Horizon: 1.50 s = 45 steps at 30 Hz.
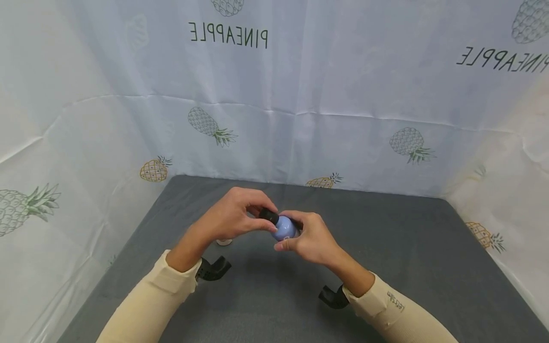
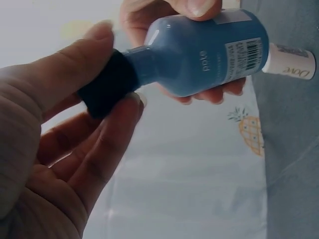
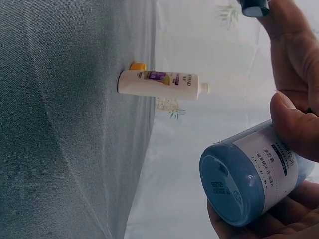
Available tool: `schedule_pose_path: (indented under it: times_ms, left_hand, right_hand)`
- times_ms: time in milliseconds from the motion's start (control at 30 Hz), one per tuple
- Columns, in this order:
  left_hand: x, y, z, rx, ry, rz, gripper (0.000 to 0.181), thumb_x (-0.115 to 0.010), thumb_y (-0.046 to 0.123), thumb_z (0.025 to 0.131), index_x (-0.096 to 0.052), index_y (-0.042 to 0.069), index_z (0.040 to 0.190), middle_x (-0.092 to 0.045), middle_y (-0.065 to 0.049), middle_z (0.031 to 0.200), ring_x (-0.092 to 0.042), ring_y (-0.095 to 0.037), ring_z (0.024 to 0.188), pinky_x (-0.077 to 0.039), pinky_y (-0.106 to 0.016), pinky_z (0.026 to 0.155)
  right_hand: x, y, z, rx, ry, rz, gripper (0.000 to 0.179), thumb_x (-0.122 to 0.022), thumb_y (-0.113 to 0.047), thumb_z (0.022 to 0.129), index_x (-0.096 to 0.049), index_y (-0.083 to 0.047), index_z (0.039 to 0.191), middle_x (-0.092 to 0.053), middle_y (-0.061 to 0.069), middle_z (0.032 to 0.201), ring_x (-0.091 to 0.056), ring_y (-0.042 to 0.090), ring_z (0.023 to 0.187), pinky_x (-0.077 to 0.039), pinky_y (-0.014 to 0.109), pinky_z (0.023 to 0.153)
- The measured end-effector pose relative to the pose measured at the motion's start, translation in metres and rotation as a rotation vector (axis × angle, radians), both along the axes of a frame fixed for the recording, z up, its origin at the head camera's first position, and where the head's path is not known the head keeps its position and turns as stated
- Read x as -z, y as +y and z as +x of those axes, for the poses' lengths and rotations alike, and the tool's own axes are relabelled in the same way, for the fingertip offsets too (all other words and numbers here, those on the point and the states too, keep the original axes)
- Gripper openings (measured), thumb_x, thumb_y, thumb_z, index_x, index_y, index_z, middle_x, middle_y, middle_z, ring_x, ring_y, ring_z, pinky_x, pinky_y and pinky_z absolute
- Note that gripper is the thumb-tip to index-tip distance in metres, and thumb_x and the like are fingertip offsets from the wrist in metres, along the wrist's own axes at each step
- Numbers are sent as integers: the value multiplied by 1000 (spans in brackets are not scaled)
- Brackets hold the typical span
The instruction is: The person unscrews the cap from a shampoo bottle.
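My right hand (image 1: 315, 238) grips the body of a blue shampoo bottle (image 1: 285, 228), held tilted above the table. Barcode and pale labels show on its side in the left wrist view, and its base (image 3: 224, 186) faces the right wrist camera. At the bottle's neck, the thumb and fingers of my left hand (image 1: 236, 214) pinch the black cap (image 2: 109, 82). The cap sits against the neck; whether it is loose I cannot tell. In the right wrist view the cap is out of sight.
On the grey table (image 1: 386, 267) stands a white bottle (image 3: 159, 84), with a yellow object (image 3: 138, 66) behind it. A white Dove container (image 2: 291, 62) appears beyond the blue bottle. Pineapple-print curtains (image 1: 291, 143) enclose the table's back and sides.
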State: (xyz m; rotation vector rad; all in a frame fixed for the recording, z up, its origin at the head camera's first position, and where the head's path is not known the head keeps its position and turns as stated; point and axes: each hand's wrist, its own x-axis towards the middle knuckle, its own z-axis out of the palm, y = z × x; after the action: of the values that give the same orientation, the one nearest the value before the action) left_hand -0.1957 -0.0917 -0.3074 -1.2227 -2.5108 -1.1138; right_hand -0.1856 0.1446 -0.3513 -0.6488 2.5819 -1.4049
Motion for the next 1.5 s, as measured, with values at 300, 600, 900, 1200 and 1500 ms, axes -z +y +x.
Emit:
schedule_pose_path:
  times_ms: [300,600,900,1200,1500]
  left_hand:
    - [-9,-1,2,-58,-52,-83,31,-92,25,79,-77,12,103,-77,2,98,-73,-5,84,-62,-29,80]
    - [-9,-1,4,-101,-115,-57,30,-93,21,79,-75,12,102,-77,1,97,-72,-5,83,-64,-32,79]
    - [3,-4,2,-96,-143,51,36,-88,15,85,-74,7,117,-75,-6,111,-75,-14,96,-64,-30,85]
    - [15,-5,1,-122,-20,93,33,-80,14,92,-76,8,124,-73,-6,119,-66,-11,89,-59,-27,77]
    - [26,-1,5,-219,-116,212,35,-79,14,93,-75,10,128,-73,-9,128,-73,-24,112,-63,-41,93]
  right_hand:
    - [-1,0,0,6,8,4,62,-93,-14,78,-68,-8,135,-73,9,126,-70,20,99,-62,36,83]
    - [-1,0,0,18,5,-11,61,-93,-14,77,-69,-8,133,-74,8,123,-70,20,100,-61,38,86]
    - [1,2,1,30,9,-16,58,-93,-13,77,-70,-8,130,-74,7,120,-69,20,97,-60,39,86]
    - [1,4,2,69,18,-14,62,-94,-14,76,-70,-7,132,-75,9,122,-71,21,100,-61,41,89]
    - [3,6,2,80,31,-30,63,-94,-18,77,-69,-5,133,-74,12,123,-71,23,101,-61,45,91]
